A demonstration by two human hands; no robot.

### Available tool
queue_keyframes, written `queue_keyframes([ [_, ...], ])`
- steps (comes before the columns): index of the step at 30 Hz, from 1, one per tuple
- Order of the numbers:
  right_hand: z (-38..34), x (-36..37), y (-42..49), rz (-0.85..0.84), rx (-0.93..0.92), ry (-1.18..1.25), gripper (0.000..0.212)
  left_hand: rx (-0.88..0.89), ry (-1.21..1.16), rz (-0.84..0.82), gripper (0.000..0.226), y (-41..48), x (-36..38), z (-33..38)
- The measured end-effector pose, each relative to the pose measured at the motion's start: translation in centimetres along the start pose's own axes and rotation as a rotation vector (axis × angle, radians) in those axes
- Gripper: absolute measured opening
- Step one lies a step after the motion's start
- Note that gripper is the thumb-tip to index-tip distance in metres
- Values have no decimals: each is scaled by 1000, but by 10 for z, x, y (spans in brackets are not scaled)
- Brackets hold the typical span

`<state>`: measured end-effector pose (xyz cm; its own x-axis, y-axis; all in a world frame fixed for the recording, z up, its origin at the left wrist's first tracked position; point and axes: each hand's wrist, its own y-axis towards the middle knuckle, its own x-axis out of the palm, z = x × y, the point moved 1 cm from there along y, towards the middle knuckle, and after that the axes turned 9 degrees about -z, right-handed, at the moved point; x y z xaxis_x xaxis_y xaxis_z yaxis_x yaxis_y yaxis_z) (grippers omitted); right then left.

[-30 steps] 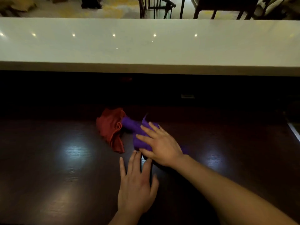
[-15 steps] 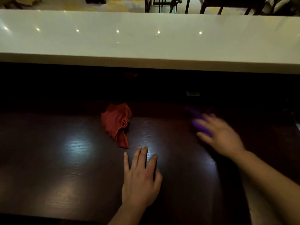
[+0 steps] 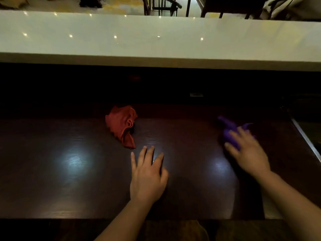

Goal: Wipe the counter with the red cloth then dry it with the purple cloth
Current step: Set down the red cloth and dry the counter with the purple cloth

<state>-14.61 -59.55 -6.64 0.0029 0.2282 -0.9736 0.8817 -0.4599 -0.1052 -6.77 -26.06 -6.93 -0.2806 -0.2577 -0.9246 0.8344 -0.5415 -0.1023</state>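
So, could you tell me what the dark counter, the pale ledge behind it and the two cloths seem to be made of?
The dark counter looks like stained wood or veneer with a glossy finish: fine grain shows in the light glare. The pale ledge looks like polished stone or solid surface, mirroring ceiling lights. The red cloth and purple cloth look like soft matte fabric, crumpled in folds; the weave is unclear.

Counter [image 3: 74, 171]: left half bare, open passage. Red cloth [image 3: 122, 125] bunched mid-far; left hand [image 3: 147, 178] flat just near of it. Open strip between left hand and right hand [image 3: 248, 153], which covers purple cloth [image 3: 229, 131] far right. White ledge [image 3: 156, 40] overhangs far edge.
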Motion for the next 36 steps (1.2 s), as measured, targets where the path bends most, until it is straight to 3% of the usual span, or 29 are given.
queue_keyframes([
  [2, -12, -6, 26, -11, 227, 54, 62, 10, -89, -7, 48, -2, -6, -2],
  [3, -32, -4, 30, -23, 227, 51, 63, 21, -131, -19, 47, -2, -11, -5],
  [9, -170, 51, -61, -79, -466, -23, 58, 63, 73, -50, 53, -36, -40, -73],
  [13, -176, 43, -38, -165, -671, -96, 60, 12, 151, -81, 54, -51, -45, -99],
  [19, -241, 39, 65, -114, -262, 8, 58, 23, 146, -54, 52, -47, -40, -101],
  [22, -265, 50, 34, -122, -432, 15, 57, 9, 92, -54, 52, -45, -46, -106],
  [24, -253, 58, -13, -119, -621, -19, 57, 20, 106, -43, 52, -49, -40, -104],
  [26, -241, 58, -13, -138, -698, -40, 58, 12, 99, -43, 52, -51, -38, -107],
  [33, -273, 45, 97, -92, -325, -22, 60, -9, 72, -2, 51, -50, -40, -107],
  [36, -259, 48, 61, -59, -369, -6, 61, 2, 45, 5, 50, -51, -41, -109],
])
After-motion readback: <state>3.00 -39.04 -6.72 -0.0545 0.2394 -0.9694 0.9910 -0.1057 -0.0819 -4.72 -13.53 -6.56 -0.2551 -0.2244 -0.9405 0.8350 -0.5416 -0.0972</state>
